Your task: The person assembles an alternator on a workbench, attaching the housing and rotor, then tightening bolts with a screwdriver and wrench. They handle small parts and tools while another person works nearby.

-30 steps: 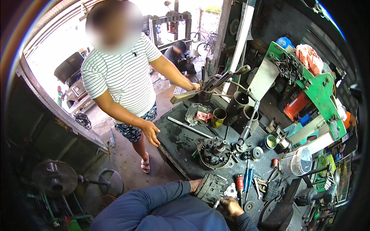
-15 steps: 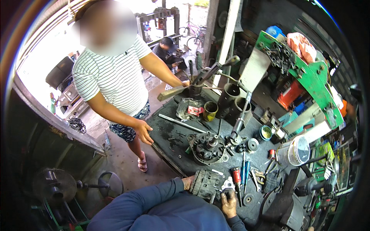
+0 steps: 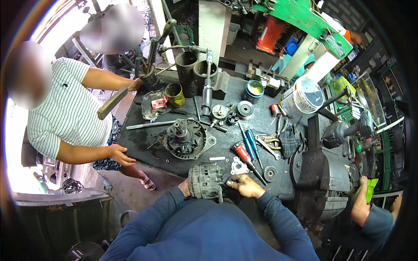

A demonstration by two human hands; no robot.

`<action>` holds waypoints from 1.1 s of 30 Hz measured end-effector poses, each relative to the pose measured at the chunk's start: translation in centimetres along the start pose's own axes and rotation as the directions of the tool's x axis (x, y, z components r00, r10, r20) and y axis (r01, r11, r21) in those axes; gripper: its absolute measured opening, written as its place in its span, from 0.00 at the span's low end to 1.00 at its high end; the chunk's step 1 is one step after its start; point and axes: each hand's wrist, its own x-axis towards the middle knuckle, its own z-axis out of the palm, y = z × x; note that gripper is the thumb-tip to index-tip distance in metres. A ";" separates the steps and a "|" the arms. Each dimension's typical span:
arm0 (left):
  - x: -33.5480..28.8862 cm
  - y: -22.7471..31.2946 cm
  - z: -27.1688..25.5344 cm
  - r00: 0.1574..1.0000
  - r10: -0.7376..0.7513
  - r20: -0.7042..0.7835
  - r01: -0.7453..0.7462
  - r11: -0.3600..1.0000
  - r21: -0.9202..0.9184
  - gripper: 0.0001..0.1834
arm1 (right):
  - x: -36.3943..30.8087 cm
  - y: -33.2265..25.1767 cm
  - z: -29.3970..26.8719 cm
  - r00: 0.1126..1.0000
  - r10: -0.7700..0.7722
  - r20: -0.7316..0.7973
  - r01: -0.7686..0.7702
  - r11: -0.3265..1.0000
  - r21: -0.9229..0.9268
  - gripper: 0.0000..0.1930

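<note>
Close to my body at the bench's near edge is an alternator half with a ribbed stator ring (image 3: 204,181). Around its left side is my left hand (image 3: 185,187), fingers mostly hidden behind it. My right hand (image 3: 247,186) is closed beside the right end of the alternator half, thumb and finger pinched on something dark that I cannot make out. Farther in on the bench sits the other alternator half, with its rotor shaft upward (image 3: 183,134). Just beyond my right hand lie a pale metal bracket (image 3: 239,166) and a red-handled screwdriver (image 3: 242,152).
Blue screwdrivers (image 3: 251,141), a wrench (image 3: 267,148), a pulley (image 3: 245,110) and a white bucket (image 3: 300,98) are to the right. Metal cylinders (image 3: 187,71) stand at the back. A person in a striped shirt (image 3: 76,104) reaches over the left edge; another person's arm (image 3: 360,202) shows right.
My view has swung right and the alternator half appears more upright before me. My right hand has come from beside the pale bracket to the alternator half's end. Another person's arm now shows right.
</note>
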 end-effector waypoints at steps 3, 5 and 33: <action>0.1 0.2 0.0 1.000 -0.001 0.023 0.001 1.000 -0.023 0.27 | 0.3 0.2 0.3 0.998 0.058 0.034 -0.062 0.987 0.146 0.15; 0.3 0.1 -0.2 0.999 0.008 0.033 -0.007 0.999 -0.041 0.28 | 0.3 0.4 0.6 0.983 0.172 0.066 -0.184 0.937 0.297 0.16; 0.7 0.4 -0.8 1.000 -0.013 0.001 0.003 0.275 0.961 0.29 | -0.7 0.0 1.8 0.907 -0.374 -0.193 0.332 0.918 -0.215 0.14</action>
